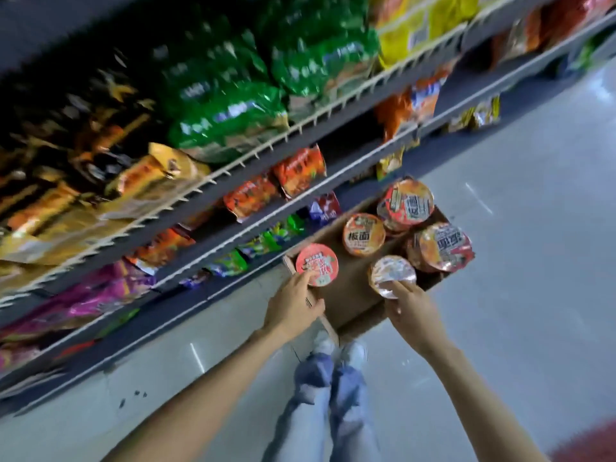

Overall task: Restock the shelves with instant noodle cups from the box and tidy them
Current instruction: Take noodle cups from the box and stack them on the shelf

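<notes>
Fingers of the left hand (pixel 293 305) grip a red-lidded cup (pixel 317 264); the right hand (pixel 411 310) pinches a silver-lidded cup (pixel 393 276), lower centre. Light, crushable cups are best held by the rim.

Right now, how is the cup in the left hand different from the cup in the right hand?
The left hand has its grip on a cup with a red lid, at the box's near-left corner. The right hand holds a cup with a pale, silvery lid, further right inside the box. Both are round noodle cups, lids facing up.

Five lidded noodle cups (pixel 364 234) upright in open cardboard box (pixel 346 295)
</notes>
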